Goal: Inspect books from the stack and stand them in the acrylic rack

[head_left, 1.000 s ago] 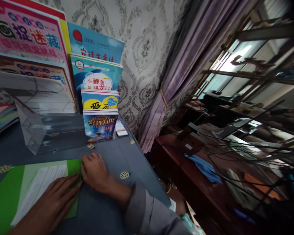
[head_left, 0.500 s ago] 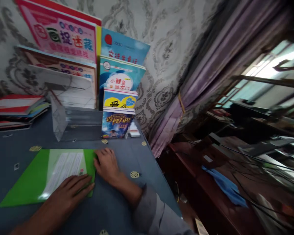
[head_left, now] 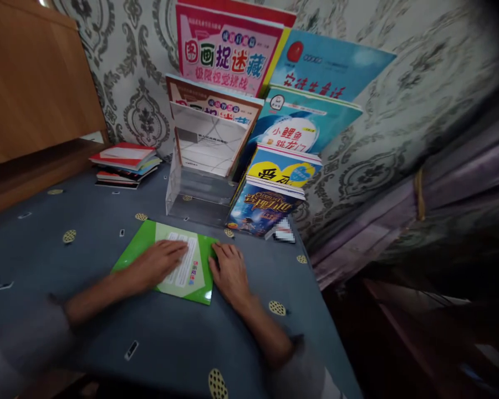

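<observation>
A green book [head_left: 205, 280] with a pale text panel lies flat on the blue patterned tablecloth [head_left: 166, 338]. My left hand [head_left: 160, 263] rests across the middle of its cover, palm down, fingers stretched out to the right. At the book's right edge lies my right hand [head_left: 230, 271], fingers extended and touching that edge. Behind the book stands a clear tiered rack [head_left: 199, 197] that holds several upright books, among them a pink one [head_left: 228, 55], a teal one [head_left: 303, 122] and a dark blue one [head_left: 260, 210].
A pile of thin books [head_left: 127, 160] lies at the back left, near a wooden cabinet [head_left: 33, 83]. Patterned wallpaper is behind the rack. To the right, past the table's edge, hang purple curtains [head_left: 366, 233]. A small white object [head_left: 283, 230] sits beside the rack.
The view has swung left, so the rack and book appear further right and the cabinet shows. My left hand lies higher up across the cover. My right hand stays at the book's right edge.
</observation>
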### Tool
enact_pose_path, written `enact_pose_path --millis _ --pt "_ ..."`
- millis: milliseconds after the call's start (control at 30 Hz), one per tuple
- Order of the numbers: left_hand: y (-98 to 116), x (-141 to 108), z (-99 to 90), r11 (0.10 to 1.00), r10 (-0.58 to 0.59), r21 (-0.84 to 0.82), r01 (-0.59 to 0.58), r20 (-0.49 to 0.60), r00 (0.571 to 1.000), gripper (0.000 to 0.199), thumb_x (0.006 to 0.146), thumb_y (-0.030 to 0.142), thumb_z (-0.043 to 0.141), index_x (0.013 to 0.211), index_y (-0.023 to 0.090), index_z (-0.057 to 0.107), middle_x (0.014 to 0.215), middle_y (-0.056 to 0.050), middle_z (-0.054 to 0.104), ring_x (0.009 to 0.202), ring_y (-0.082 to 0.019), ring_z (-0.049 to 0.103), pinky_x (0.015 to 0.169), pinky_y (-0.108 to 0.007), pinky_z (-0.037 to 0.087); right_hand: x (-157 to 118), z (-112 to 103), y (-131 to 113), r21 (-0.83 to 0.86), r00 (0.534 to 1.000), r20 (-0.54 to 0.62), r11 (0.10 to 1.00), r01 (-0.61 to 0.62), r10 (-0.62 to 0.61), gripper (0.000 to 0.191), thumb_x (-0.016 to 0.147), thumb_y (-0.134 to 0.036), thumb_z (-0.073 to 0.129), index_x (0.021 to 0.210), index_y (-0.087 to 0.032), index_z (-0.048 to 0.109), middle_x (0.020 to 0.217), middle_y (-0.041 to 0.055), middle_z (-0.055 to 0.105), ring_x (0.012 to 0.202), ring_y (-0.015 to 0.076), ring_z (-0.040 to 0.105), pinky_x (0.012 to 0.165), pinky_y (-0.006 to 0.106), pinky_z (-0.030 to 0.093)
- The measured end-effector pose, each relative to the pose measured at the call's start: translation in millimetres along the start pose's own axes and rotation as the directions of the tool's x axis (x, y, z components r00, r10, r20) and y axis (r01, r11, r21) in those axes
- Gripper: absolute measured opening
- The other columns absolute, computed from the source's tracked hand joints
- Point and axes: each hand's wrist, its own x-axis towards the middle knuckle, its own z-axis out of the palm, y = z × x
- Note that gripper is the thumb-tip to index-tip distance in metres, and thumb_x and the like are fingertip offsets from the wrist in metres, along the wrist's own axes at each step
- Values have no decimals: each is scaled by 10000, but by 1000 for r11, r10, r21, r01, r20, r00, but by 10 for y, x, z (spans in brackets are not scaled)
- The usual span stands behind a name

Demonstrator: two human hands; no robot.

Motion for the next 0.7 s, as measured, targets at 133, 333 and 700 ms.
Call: enact_pose_path --millis 133,333,700 --pt "-528 -44 -142 983 -182 6 183 -27 983 468 1041 305 346 1379 149 629 1441 -148 632 1313 -270 599 1109 -453 471 -2 54 40 -23 999 -27 999 27 -28 349 1012 -228 493 1319 -156 643 1291 151 686 1170 293 590 1016 459 462" --pt "-1007 -219 -319 952 -273 -143 271 1 962 476 987 278 358 1359 203 647 1426 -85 656 1344 -242 581 1166 -466 410 39 134 16 -134 993 -32 985 110 -116 339 1010 -160 478 1301 -137 650 1323 165 663 1227 309 545 1098 509 392" --pt "-1092 -218 -314 908 -312 -305 286 -39 949 520 970 232 330 1426 163 572 1377 -86 689 1295 -209 613 1132 -415 425 810 325 -943 -15 877 197 893 450 -439 377 1048 -226 508 1402 -136 599 1253 176 607 1151 313 502 1004 466 460"
